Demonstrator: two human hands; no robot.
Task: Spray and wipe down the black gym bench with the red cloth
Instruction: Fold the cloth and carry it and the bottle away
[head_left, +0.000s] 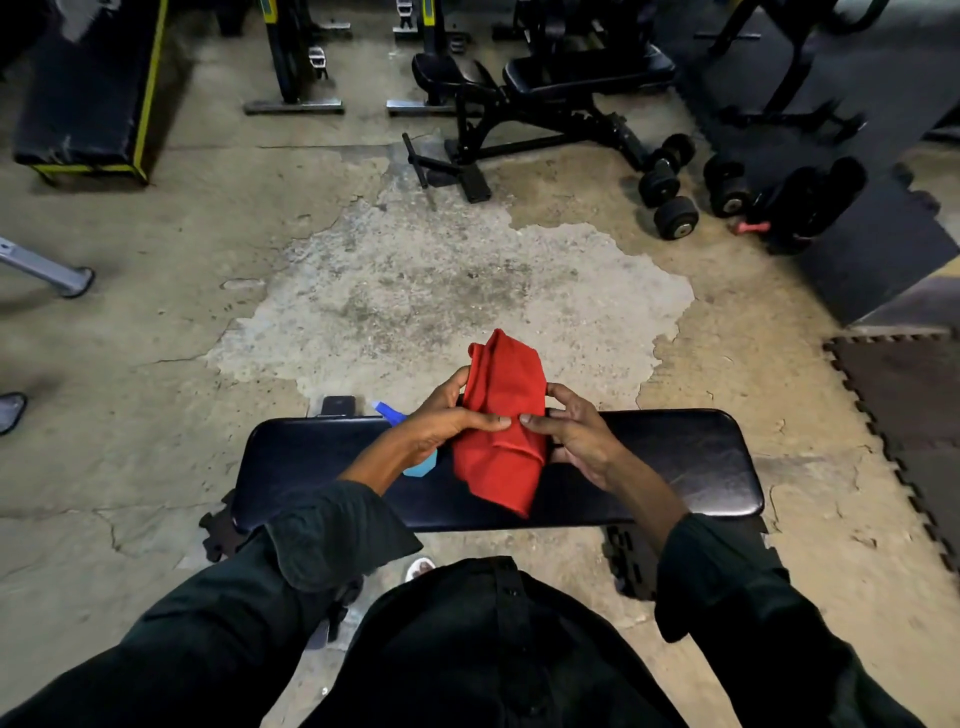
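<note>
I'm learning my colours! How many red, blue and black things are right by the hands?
Red: 1, the red cloth, held by the left hand and right hand.
Blue: 1, the spray bottle, partly hidden.
Black: 1, the black gym bench.
Total: 3

Your left hand (441, 421) hides most of the blue spray bottle (420, 466) | red cloth (501, 431) covers the bench's (675, 457) middle | your sleeves cover its near edge | dumbbells (675, 215) blurred | yellow-trimmed bench (88, 93) cut off at top.
</note>
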